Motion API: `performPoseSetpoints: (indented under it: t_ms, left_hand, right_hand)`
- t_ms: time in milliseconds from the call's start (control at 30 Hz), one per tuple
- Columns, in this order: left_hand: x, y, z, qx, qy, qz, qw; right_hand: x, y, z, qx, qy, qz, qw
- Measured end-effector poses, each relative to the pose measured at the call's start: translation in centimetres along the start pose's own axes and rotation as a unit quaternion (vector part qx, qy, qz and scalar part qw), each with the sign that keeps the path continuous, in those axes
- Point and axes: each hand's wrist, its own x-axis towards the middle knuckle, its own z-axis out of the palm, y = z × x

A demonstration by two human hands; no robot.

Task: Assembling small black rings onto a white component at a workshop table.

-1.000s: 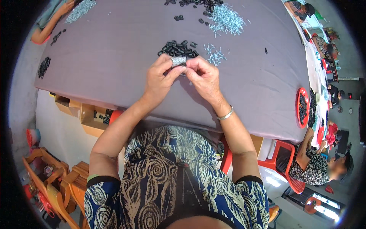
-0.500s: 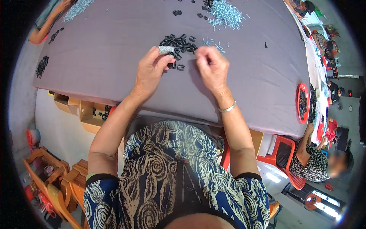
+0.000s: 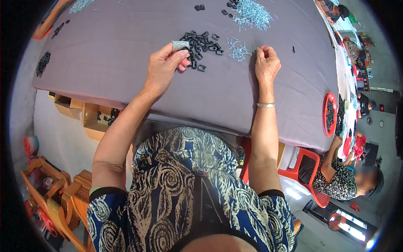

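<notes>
Left hand (image 3: 163, 66): my fingers curled, thumb near index, silvery wrap (image 3: 180, 44) there; can't tell if they pinch a black part.
Right hand (image 3: 267, 65): my fingers bent inward; can't tell whether tips meet or grip anything.
Black parts (image 3: 204, 42): piled on grey counter (image 3: 218, 96), beside my left hand.
Silvery pieces (image 3: 239, 53): scattered left of my right hand.

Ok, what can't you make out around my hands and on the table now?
In the head view:
Left hand: its curled fingers hide anything in its palm.
Right hand: its bunched fingers hide whether it pinches anything.
Silvery bits: too small to tell their exact shape.
Pale pile, top left: cut off by the picture's upper edge.
</notes>
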Motion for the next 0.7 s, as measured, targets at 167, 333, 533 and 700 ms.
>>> performPoseSetpoints:
  t_ms: [167,333,533,700]
  left_hand:
    - [0.1,-0.5,-0.3,0.034,-0.014,0.016,0.999]
    - [-0.1,-0.2,0.1,0.058,-0.024,0.022,0.998]
    - [-0.4,-0.1,0.1,0.083,-0.016,0.013,0.996]
    - [-0.2,0.1,-0.1,0.092,-0.034,0.028,0.995]
  right_hand:
    - [-0.1,-1.5,0.5,-0.146,-0.037,-0.032,0.988]
    - [0.6,-1.0,1.1,-0.187,-0.037,-0.038,0.981]
    - [1.5,-0.9,1.4,-0.224,-0.058,-0.037,0.972]
    - [0.7,-1.6,0.8,-0.076,-0.061,0.005,0.995]
